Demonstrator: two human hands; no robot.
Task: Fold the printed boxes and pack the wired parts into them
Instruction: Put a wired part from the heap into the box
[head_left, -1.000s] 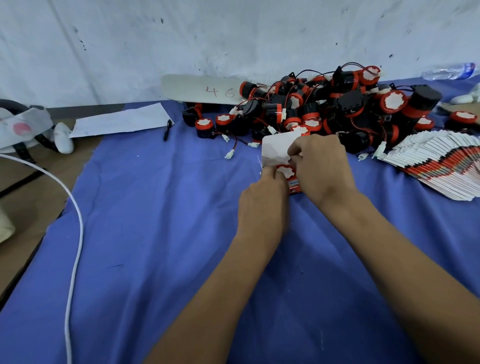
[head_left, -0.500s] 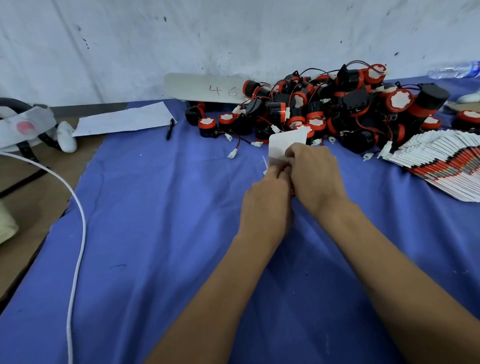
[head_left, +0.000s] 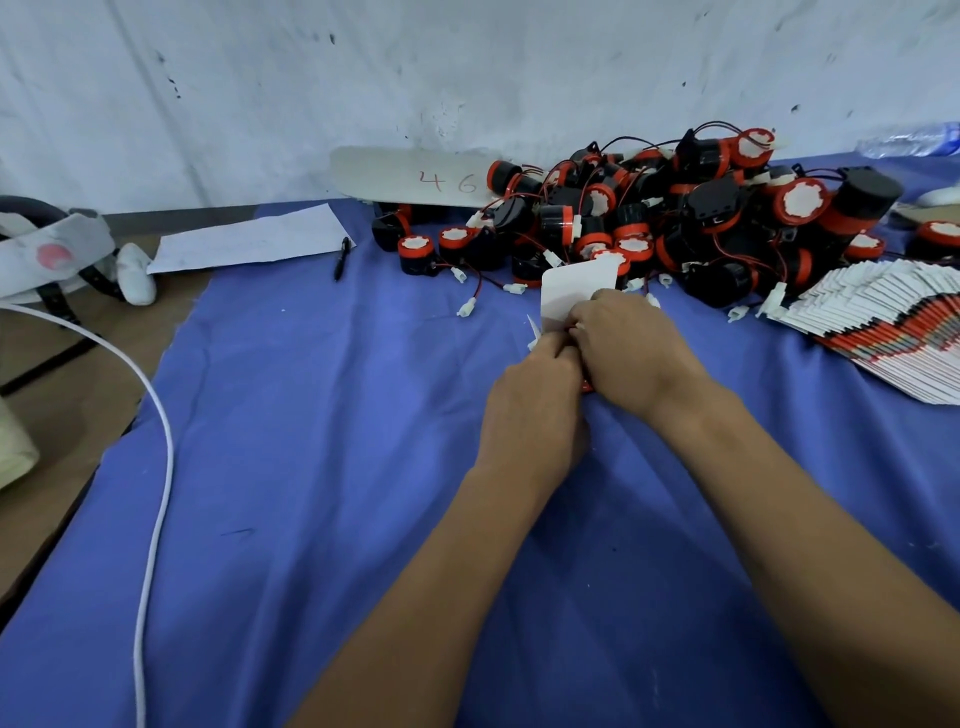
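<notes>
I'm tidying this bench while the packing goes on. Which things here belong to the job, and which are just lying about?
Job: the box that the left hand and right hand hold; the pile of wired parts; the stack of flat boxes.

Lying about: pen, paper sheet, board marked 46, white cable, water bottle.

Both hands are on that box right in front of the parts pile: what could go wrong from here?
1. Both the left hand and right hand pinch the printed box at one spot; its white flap stands free and may crease or tear.
2. Loose white connectors and red wires trail from the parts pile beside the box, so one might snag in a fold.
3. The fanned stack of flat boxes lies close by the right forearm; a sweep could scatter it.
</notes>
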